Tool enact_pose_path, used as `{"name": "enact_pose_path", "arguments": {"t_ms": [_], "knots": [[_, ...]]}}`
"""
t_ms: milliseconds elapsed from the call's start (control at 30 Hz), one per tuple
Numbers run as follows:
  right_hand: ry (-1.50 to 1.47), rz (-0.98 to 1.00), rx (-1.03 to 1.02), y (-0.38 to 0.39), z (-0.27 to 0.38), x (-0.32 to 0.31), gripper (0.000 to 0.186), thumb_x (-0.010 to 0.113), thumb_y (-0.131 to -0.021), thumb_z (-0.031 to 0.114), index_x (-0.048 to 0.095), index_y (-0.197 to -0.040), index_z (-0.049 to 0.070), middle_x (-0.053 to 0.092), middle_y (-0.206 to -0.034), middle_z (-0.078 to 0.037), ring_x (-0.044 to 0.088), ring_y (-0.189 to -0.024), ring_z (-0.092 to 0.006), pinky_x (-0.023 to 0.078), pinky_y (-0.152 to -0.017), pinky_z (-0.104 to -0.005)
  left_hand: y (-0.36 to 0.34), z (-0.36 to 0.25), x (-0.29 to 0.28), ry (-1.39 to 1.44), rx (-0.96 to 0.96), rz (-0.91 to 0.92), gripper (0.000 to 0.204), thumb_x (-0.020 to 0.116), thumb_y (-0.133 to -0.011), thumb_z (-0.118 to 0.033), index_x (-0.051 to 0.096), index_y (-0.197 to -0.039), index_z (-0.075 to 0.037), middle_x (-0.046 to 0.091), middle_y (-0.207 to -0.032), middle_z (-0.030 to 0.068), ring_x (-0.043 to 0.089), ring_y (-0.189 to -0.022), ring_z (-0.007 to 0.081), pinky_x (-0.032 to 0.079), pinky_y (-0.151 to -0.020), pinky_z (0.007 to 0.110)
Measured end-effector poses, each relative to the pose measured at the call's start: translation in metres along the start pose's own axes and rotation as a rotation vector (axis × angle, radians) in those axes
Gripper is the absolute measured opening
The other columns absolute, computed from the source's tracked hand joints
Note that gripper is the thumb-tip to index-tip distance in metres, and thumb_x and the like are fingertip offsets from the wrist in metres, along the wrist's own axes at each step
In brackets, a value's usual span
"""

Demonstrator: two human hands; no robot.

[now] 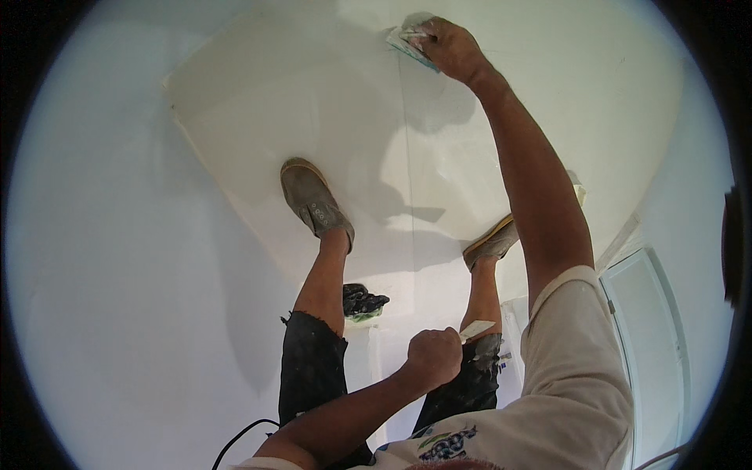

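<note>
My right hand [454, 51] reaches far forward at the top of the head view. Its fingers are closed round a flat white-smeared tool [409, 48] with a bluish edge, held against or very near the pale surface [345, 102]; whether it touches, I cannot tell. My left hand [435, 358] is held low in front of my body, closed in a fist. From it a putty knife [478, 330] sticks out to the right, its pale blade showing and its handle hidden in my fingers.
My grey shoes [307, 192] stand apart on the pale surface, which has a thin straight seam [409, 164]. A crumpled black bundle [362, 300] lies beyond my left knee. A white door-like panel [648, 337] stands at the right, and a dark cable [235, 439] curves at the lower left.
</note>
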State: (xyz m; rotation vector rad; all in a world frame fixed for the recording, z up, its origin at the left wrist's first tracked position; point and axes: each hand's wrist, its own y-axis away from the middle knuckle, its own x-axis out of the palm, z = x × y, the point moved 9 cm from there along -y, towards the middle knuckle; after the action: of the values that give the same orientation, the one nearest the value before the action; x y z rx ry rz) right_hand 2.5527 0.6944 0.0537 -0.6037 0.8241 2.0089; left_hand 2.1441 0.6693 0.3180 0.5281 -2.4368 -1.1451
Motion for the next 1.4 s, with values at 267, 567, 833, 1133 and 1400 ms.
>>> {"name": "enact_pose_path", "arguments": {"t_ms": [267,567,833,1133,1400], "knots": [[0.117,0.628,0.05,0.102,-0.012,0.081,0.04,0.067,-0.093,0.041,0.073,-0.114,0.007,0.069,-0.121,-0.016,0.064,-0.118,-0.0353,0.049,-0.104,-0.0449,0.004,-0.007,-0.006,-0.034,0.047,-0.022,0.019,0.065,-0.084,-0.017,0.063,-0.086,0.001,0.068,-0.068,0.0197,0.072,-0.063,0.0355,0.058,-0.057,0.047],[-0.242,-0.196,0.219,0.047,0.058,0.127,0.028,0.068,-0.091,0.029,0.071,-0.104,0.004,0.071,-0.101,-0.02,0.067,-0.098,-0.0411,0.055,-0.087,-0.0473,0.005,0.003,0.006,-0.001,-0.011,0.066,0.021,0.067,-0.084,-0.02,0.067,-0.09,0.001,0.073,-0.08,0.0206,0.075,-0.077,0.0338,0.06,-0.069,0.044],[-0.612,-0.529,0.487,0.082,0.005,0.108,0.027,0.064,-0.095,0.024,0.069,-0.106,0.0,0.069,-0.102,-0.021,0.067,-0.1,-0.038,0.053,-0.09,-0.047,0.0,0.027,0.048,-0.08,0.023,0.044,0.025,0.068,-0.086,-0.03,0.074,-0.096,-0.008,0.074,-0.091,0.0146,0.074,-0.09,0.0341,0.058,-0.077,0.045],[-0.789,0.268,0.388,0.034,0.185,0.305,0.024,0.069,-0.091,0.025,0.075,-0.102,0.004,0.072,-0.106,-0.02,0.069,-0.1,-0.0318,0.056,-0.088,-0.0442,-0.005,0.043,0.081,0.797,0.068,-0.021,0.035,0.065,-0.088,-0.028,0.067,-0.113,-0.003,0.074,-0.103,0.0183,0.073,-0.098,0.0347,0.057,-0.085,0.046],[-1.251,0.48,0.318,0.15,0.062,0.109,0.034,0.061,-0.099,0.016,0.065,-0.13,0.001,0.067,-0.121,-0.01,0.067,-0.106,-0.0202,0.058,-0.087,-0.0382,-0.011,0.039,-0.024,-0.218,-0.142,0.071,0.035,0.061,-0.09,-0.026,0.064,-0.108,0.004,0.073,-0.096,0.0248,0.073,-0.094,0.0397,0.057,-0.086,0.052]]}}
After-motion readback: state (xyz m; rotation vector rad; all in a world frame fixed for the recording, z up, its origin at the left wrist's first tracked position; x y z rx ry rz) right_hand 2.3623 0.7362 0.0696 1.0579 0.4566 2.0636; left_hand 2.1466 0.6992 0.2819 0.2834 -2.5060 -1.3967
